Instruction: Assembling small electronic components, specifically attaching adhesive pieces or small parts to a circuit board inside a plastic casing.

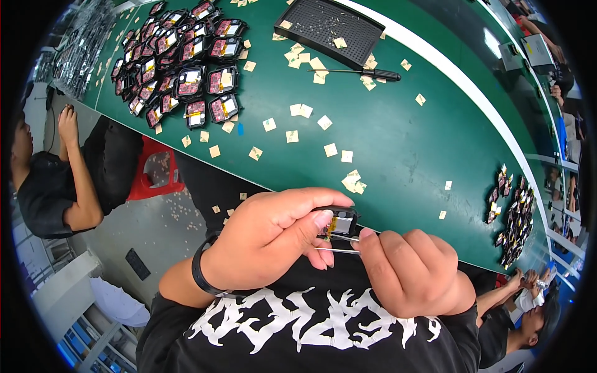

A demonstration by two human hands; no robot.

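I count two hands. The left hand point(261, 233) pinches one case point(346, 224), black and round-cornered, between thumb and fingers, by the front edge of the smooth green table point(410, 155). The right hand point(413, 267) pinches one pair of tweezers point(341, 250), its two slim metal prongs apart at the case. Beyond, I see two heaps point(189, 82), too crowded to count from here, one black perforated tray point(364, 40), one screwdriver point(382, 74) and dozens of pale squares point(292, 136).
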